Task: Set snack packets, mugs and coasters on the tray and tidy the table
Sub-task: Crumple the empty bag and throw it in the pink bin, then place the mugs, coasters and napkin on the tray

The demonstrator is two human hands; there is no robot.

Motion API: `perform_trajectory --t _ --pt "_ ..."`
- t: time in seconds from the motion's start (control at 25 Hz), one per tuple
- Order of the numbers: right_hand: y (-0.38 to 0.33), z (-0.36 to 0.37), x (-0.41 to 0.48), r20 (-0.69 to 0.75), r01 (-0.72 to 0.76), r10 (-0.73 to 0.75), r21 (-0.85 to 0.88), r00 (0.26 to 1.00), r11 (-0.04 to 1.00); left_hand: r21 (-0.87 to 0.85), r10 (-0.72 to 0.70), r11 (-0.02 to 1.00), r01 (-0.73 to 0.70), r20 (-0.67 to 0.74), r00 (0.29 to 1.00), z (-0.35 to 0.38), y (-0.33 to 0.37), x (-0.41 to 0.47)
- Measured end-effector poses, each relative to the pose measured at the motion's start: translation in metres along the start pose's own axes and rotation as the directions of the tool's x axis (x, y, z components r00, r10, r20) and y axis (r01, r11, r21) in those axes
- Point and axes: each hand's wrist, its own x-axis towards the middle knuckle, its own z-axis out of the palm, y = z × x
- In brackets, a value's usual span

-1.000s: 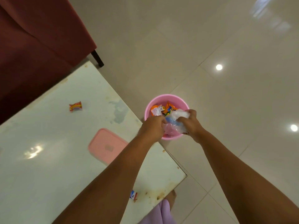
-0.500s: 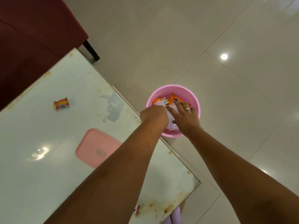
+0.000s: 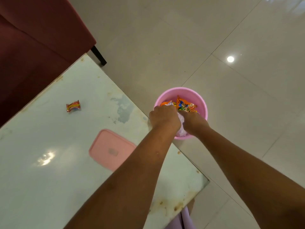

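Right hand (image 3: 193, 123) fingers, flat before, curled with left hand (image 3: 165, 118) round plastic bag (image 3: 181, 132); bucket (image 3: 181, 89) beside table (image 3: 49, 179) edge

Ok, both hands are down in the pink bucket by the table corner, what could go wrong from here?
The crumpled clear plastic bag, bunched between the left hand and right hand at the near rim, may spring back out. The round pink plastic bucket stands on glossy tiles; pushing on one side could tip or slide it, spilling the orange snack packets. The small red-and-yellow wrapper lies far off on the pale table and could be missed.
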Motion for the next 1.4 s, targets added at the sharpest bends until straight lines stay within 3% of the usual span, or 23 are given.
perform_trajectory --t 0.12,0.28,0.4,0.52,0.8,1.0,1.24,1.4 --pt "-0.010 -0.035 -0.026 -0.174 -0.033 0.061 0.162 0.983 0.986 -0.158 -0.007 0.987 -0.018 -0.156 0.988 -0.022 -0.010 -0.029" --pt "-0.055 -0.070 -0.069 -0.286 0.017 0.118 0.430 0.951 0.903 -0.306 -0.082 0.952 -0.018 -0.312 0.947 -0.036 -0.032 -0.077" --pt "-0.105 -0.088 -0.113 -0.413 0.115 0.142 0.538 0.900 0.835 -0.434 -0.195 0.901 -0.009 -0.422 0.886 -0.036 -0.063 -0.126" --pt "-0.166 -0.085 -0.163 -0.464 0.262 0.051 0.584 0.885 0.768 -0.618 -0.366 0.785 0.037 -0.414 0.834 -0.027 -0.107 -0.178" --pt "-0.304 -0.016 -0.268 -0.291 0.480 -0.383 0.485 0.877 0.730 -0.817 -0.660 0.566 0.112 -0.367 0.656 0.010 -0.209 -0.286" --pt "-0.367 0.058 -0.321 -0.222 0.512 -0.461 0.392 0.859 0.765 -0.883 -0.796 0.451 0.128 -0.333 0.505 0.063 -0.292 -0.368" --pt "-0.476 0.170 -0.422 -0.169 0.598 -0.575 0.293 0.800 0.746 -0.887 -0.875 0.414 0.203 -0.327 0.358 0.135 -0.415 -0.534" --pt "-0.552 0.252 -0.514 -0.031 0.658 -0.678 0.276 0.734 0.700 -0.918 -0.944 0.314 0.243 -0.275 0.180 0.182 -0.488 -0.653"
